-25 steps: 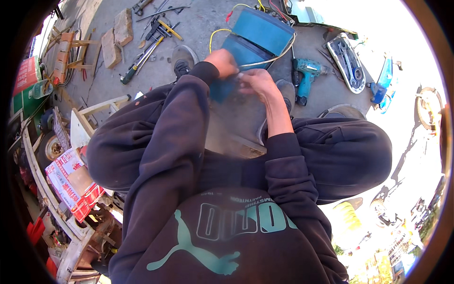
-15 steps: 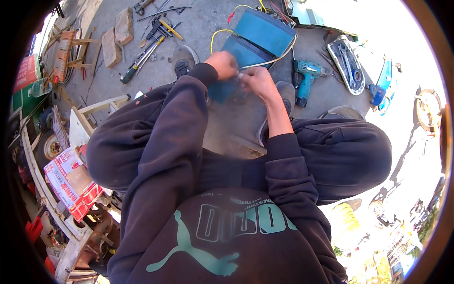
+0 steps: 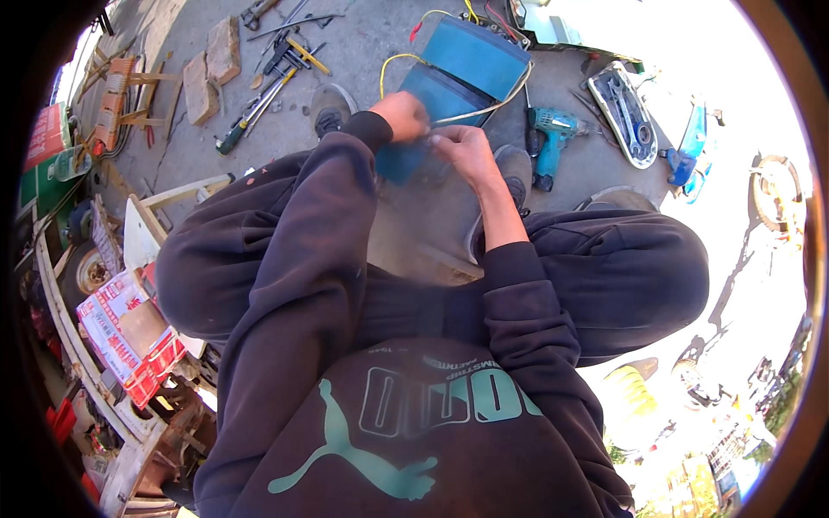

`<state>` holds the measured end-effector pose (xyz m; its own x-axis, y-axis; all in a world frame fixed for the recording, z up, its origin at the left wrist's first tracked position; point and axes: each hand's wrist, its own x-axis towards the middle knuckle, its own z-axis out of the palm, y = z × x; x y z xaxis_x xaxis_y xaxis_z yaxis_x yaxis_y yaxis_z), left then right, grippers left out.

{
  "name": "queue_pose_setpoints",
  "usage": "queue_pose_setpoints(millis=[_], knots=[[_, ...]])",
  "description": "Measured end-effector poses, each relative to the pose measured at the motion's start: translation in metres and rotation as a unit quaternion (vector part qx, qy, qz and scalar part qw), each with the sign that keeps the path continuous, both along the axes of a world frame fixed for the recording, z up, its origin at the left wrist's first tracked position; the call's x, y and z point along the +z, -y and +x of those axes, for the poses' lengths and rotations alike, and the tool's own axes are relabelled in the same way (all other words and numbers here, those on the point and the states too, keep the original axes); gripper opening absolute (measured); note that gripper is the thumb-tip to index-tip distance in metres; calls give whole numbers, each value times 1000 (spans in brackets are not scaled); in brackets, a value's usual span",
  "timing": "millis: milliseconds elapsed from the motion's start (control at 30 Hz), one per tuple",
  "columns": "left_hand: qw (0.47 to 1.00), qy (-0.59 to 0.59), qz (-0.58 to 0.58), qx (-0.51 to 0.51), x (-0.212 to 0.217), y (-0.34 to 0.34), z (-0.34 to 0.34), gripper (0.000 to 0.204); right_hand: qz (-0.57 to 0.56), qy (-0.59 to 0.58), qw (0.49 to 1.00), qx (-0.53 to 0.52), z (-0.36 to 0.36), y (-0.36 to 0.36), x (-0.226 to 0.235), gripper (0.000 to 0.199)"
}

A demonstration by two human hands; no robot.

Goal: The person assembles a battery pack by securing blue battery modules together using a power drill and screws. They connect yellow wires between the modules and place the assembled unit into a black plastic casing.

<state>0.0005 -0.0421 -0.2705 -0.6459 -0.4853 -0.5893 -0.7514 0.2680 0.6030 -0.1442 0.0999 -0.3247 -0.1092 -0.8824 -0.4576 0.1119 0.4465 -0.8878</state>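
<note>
Little has changed over the last second: the whole view has slid slightly to the left, while both hands keep to the same spot at the near end of the blue blocks. The fingers of the right hand (image 3: pixel 466 154) look drawn closer together than before, which suggests fine, steady finger work rather than a shift to another place.

The left hand (image 3: pixel 401 116) is bent over the nearer blue block (image 3: pixel 445 93), its fingertips hidden. The right hand reaches in from the other side, fingertips gathered and nearly meeting the left. Whether either is clamped on something small, I cannot tell. A pale wire (image 3: pixel 494 107) curves round the right side of the blocks and runs in toward the fingers. The farther blue block (image 3: pixel 479 59) lies just beyond, and a yellow wire (image 3: pixel 399 57) arches out on the left.

Room sideways is tight: the left shoe (image 3: pixel 332 108) stands beside the left wrist, the right shoe (image 3: pixel 514 168) just beside the right, with a teal drill (image 3: pixel 551 142) past it. Toward the body, between the legs, there is more open space. Grey floor (image 3: pixel 358 52) stretches left of the blocks, up to scattered hand tools (image 3: pixel 285 65).
</note>
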Motion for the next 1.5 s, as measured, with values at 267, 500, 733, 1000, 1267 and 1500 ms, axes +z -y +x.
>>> queue_pose_setpoints(millis=[267, 500, 733, 1000, 1267, 1500], knots=[[1000, 6, 21, 14, -2, 1, 0, 21, 3, -35, 999, -12, -1, 2, 8, 24], [1000, -2, 5, 3, -2, 0, 1, 20, 33, 2, 999, -31, 2, 0, 7, 25], [1000, -1, 9, -4, -1, 1, 5, 20, 47, 41, 998, -12, 0, 4, 10, 26], [1000, -1, 22, 8, 4, 1, 1, 20, 66, 64, 996, -19, -3, 4, 9, 28], [1000, -8, 20, 6, 1, 2, 2, 19, 48, 10, 999, -19, -1, 7, 17, 24], [999, -17, 37, 15, -6, 2, 4, 19, 36, -67, 996, -40, 5, 4, 25, 25]])
